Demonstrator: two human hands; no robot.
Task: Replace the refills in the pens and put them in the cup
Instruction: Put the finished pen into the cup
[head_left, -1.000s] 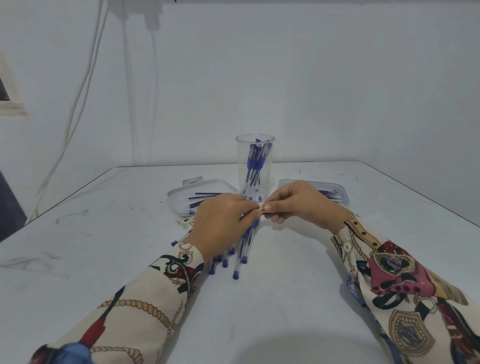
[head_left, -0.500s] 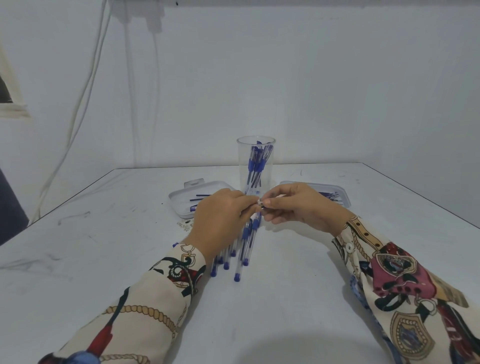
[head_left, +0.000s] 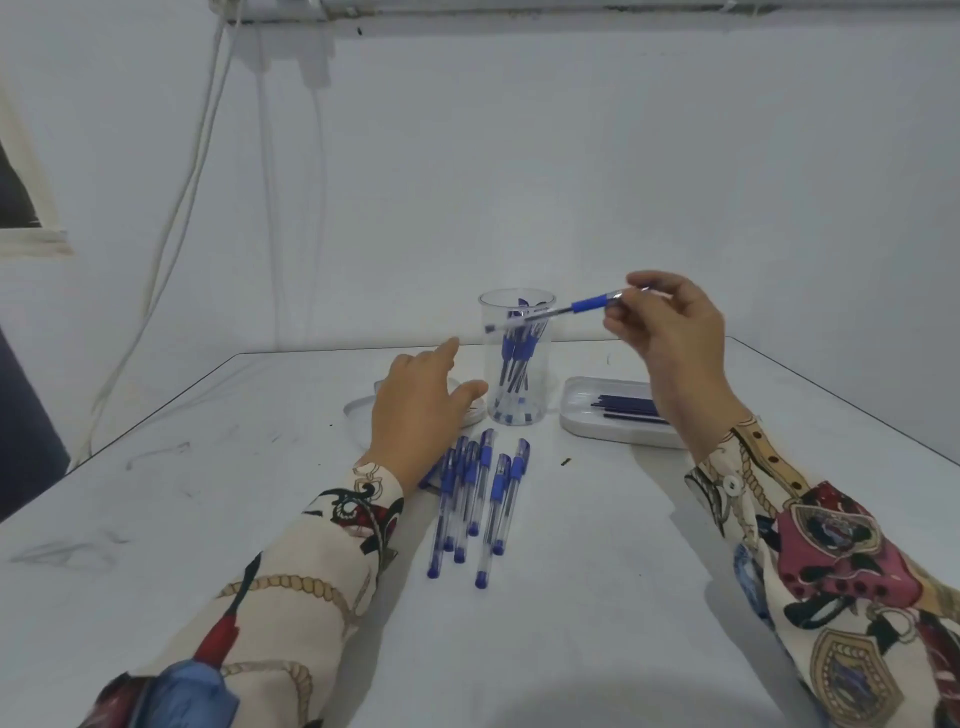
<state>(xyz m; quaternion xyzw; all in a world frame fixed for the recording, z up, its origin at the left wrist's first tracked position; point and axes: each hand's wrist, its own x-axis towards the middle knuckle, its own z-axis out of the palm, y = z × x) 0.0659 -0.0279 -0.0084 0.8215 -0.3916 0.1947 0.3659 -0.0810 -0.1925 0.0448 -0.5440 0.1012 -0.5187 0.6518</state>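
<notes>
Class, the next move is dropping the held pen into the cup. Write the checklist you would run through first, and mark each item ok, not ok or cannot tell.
1. Pen secure in the right hand: ok, fingertips pinch it beside the blue grip.
2. Pen lined up with the cup: not ok, it lies almost level across the rim, not pointing down.
3. Room in the cup: ok, it holds several pens but is not packed.
4. Cup upright on the table: ok.
5. Left hand clear of the cup: ok, it is beside it, apart.
6. New refill fitted in the held pen: cannot tell.
</notes>
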